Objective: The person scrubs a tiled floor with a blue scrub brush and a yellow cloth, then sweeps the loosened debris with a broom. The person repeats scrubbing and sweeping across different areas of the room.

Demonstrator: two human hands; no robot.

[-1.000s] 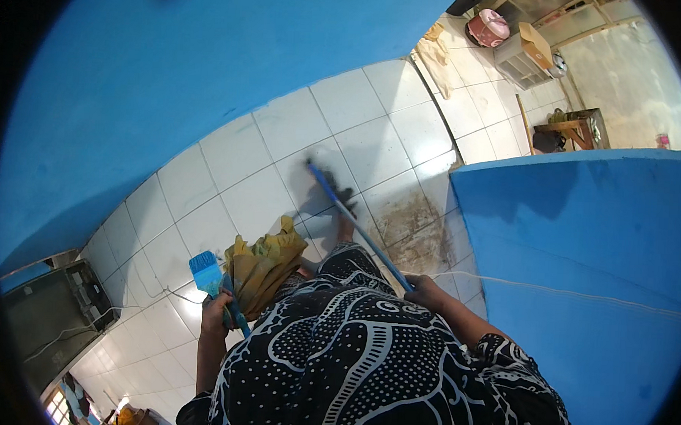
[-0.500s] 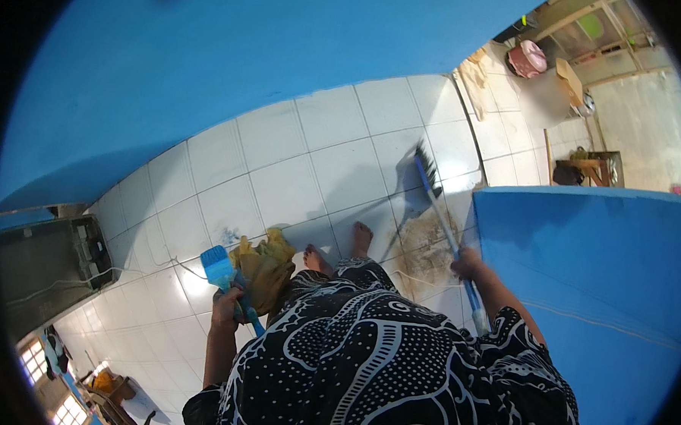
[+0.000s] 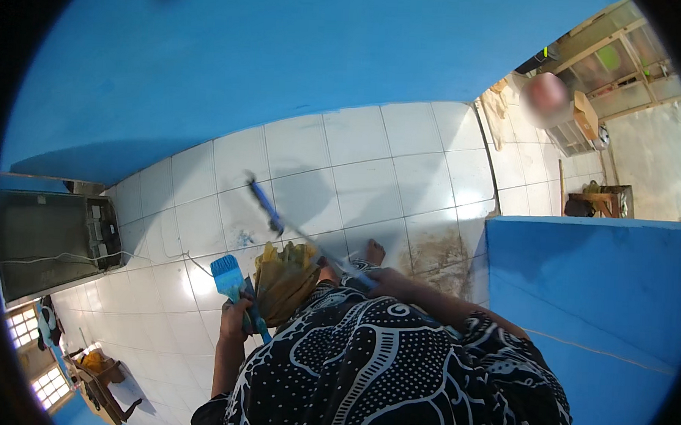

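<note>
Blue plastic marks both tools in this view. The left hand, low and left of centre in the frame, has its fingers wrapped tight around the handle of a light blue dustpan, whose scoop stands up just above the fist. Pressed against the same hand, to its right, is a crumpled yellow-brown cloth, bunched between the dustpan and the person's patterned black-and-white shirt.

The right hand, just right of centre, is closed around a long blue stick; its fingers curl over the shaft and press together. From that grip the stick slants up and to the left across the white tiled floor, ending in a dark blue tip near the middle of the frame. The shaft looks blurred. A bare foot shows on the tiles just above the right hand, beside a patch of brown dirt on the floor.

A blue wall fills the upper part of the frame, and another blue wall fills the right side. At the left edge stands a dark grey box-shaped appliance. In the upper right, a doorway opens onto more tiles and wooden clutter, too small to tell apart.
</note>
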